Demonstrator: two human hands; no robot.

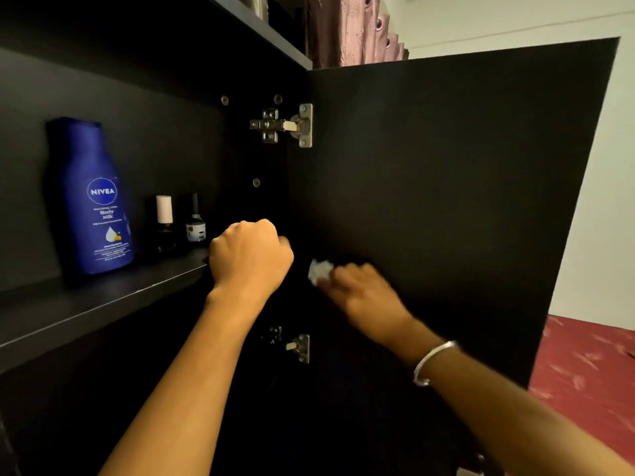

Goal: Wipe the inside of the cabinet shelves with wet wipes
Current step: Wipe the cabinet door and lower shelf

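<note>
A: Inside the black wooden cabinet [154, 80] now, and the right hand [364, 293] has its fingers pinched tight around a small crumpled white wet wipe [319, 271], pressed against the inner face of the open black cabinet door [464, 201], near the hinge edge

B: And the left hand [249, 257]?

A: Curled into a closed fist just past the front edge of the black shelf board [103, 304]. Whether anything sits inside that fist, I cannot tell

B: What's written on that bottle?

A: The tall blue plastic lotion bottle [91, 197] reads "NIVEA" in a round badge, "Body Milk" under it; the smaller print is too fine to read. It stands upright on the shelf at the left

B: Next to it?

A: Two little dark glass bottles, one with a white cap [164, 223], one with a black cap [195, 219] and a label too small to make out

B: Hardware?

A: A silver metal hinge [283, 125] up top, another lower hinge [295, 347] between the arms, and a silver bangle [433, 362] on the right wrist
</note>
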